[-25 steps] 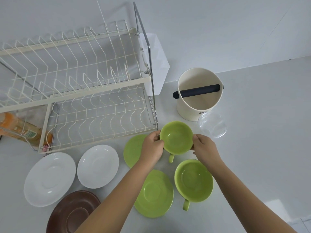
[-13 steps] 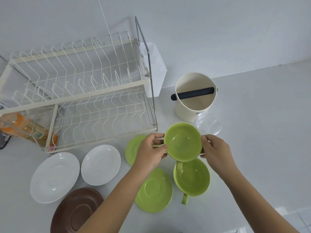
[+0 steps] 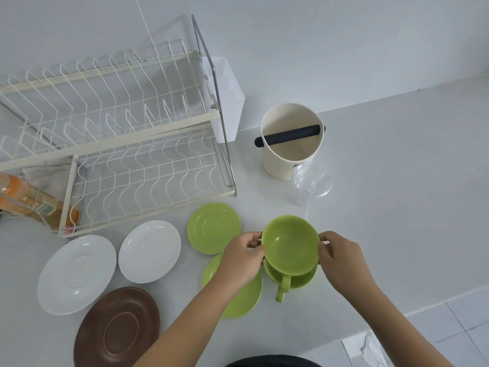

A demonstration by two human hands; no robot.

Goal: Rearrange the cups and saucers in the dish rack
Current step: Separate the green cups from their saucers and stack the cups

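Over the lower cup, both hands, left and right, pinch the top cup by its rim; I'd nest it level, handles aligned.

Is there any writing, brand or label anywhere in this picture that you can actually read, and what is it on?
None can be read.
Cream bin: a small dark mark low on its front, partly hidden behind the clear cup, too small to read.
Orange bottle: a printed label, too blurred to read.
Cups, saucers and dish rack: no writing visible.
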